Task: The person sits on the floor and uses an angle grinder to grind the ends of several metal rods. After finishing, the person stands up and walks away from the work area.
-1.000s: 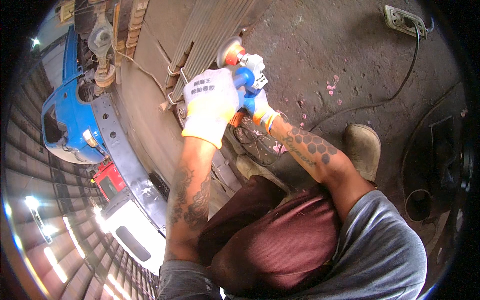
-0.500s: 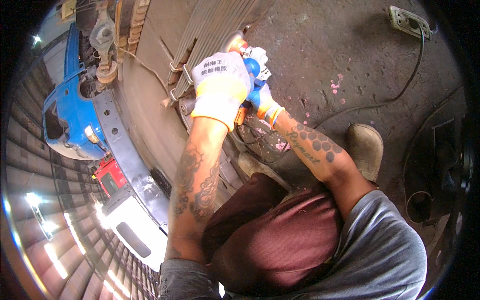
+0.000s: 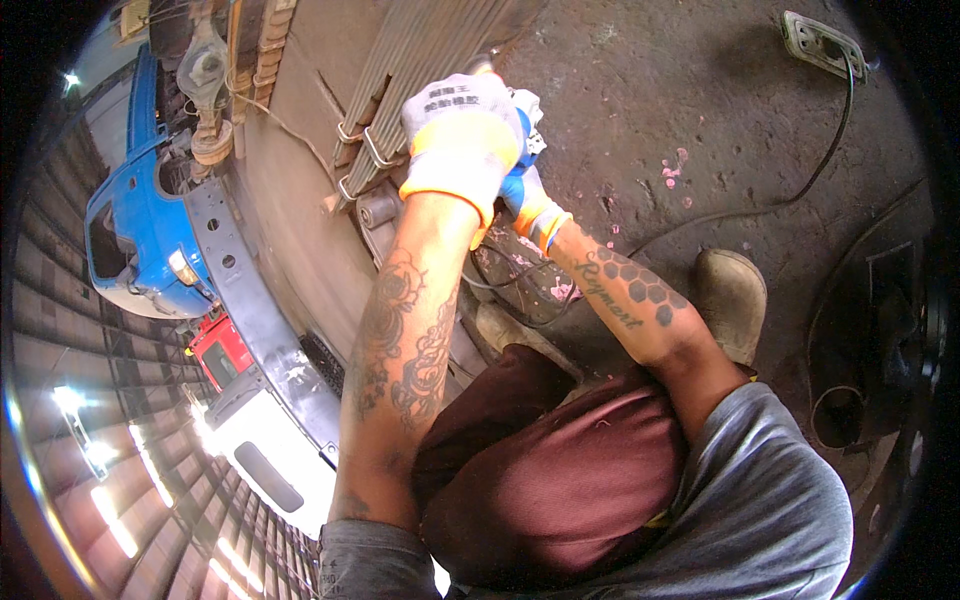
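Note:
Both my hands, in grey gloves with blue rubber and orange-edged cuffs, are together at the right side of a bundle of long metal bars (image 3: 425,65). My left hand (image 3: 462,120) is closed over a corded power tool that looks like an angle grinder (image 3: 531,106), hiding most of it. Its pale head shows past the glove, and a small dark end pokes out beyond the fingers by the bars. Just below, my right hand (image 3: 525,192) is wrapped round the tool's blue-and-orange part, its fingers partly hidden.
Wire loops (image 3: 376,148) tie the bars. A black cord (image 3: 735,212) crosses the stained floor to a power socket block (image 3: 822,45). My boot (image 3: 732,300) stands at the right. Beyond a long steel beam (image 3: 225,235) at the left is a blue truck cab (image 3: 150,240).
My left hand has moved farther away and slightly right, now covering the tool's orange working end, which showed before. My right hand has hardly moved.

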`<action>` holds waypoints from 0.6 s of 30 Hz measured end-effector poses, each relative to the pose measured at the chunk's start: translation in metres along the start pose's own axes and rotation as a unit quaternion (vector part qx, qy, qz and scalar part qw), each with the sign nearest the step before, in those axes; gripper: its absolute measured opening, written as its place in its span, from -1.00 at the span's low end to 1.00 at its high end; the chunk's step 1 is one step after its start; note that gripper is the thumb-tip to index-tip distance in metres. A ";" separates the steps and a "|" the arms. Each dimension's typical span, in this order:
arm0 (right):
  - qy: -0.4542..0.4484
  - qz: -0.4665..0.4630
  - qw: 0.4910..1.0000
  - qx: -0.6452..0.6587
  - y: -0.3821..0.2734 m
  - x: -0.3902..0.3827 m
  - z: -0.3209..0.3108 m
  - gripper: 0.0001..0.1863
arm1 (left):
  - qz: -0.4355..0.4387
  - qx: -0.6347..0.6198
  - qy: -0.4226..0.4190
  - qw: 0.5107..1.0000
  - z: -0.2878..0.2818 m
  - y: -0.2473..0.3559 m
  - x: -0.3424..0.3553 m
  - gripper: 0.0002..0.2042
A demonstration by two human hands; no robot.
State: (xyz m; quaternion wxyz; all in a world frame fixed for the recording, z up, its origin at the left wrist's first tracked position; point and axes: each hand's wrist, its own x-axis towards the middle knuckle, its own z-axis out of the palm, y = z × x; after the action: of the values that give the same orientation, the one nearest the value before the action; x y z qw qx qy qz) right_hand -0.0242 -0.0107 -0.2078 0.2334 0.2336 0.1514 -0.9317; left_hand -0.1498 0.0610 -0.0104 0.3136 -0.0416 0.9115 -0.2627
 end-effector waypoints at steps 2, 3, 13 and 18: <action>-0.001 -0.007 0.999 0.034 0.010 0.014 -0.009 -0.48 | 0.006 -0.020 0.024 0.999 0.002 0.006 -0.005 -0.57; -0.018 0.004 0.997 0.075 0.010 0.020 -0.006 -0.44 | 0.001 -0.028 0.037 0.999 0.002 0.005 -0.013 -0.56; 0.032 -0.105 0.994 0.017 -0.048 0.031 -0.004 -0.49 | 0.058 -0.019 0.101 0.993 -0.025 0.030 0.008 -0.55; 0.001 -0.096 0.995 0.019 -0.046 0.021 0.001 -0.57 | 0.051 0.028 0.024 0.998 -0.040 0.020 0.007 -0.52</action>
State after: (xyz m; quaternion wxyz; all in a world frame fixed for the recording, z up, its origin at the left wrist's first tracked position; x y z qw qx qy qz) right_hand -0.0649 0.0202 -0.2094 0.1379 0.2238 0.1553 -0.9522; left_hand -0.1777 0.0949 0.0021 0.3061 0.0197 0.9119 -0.2726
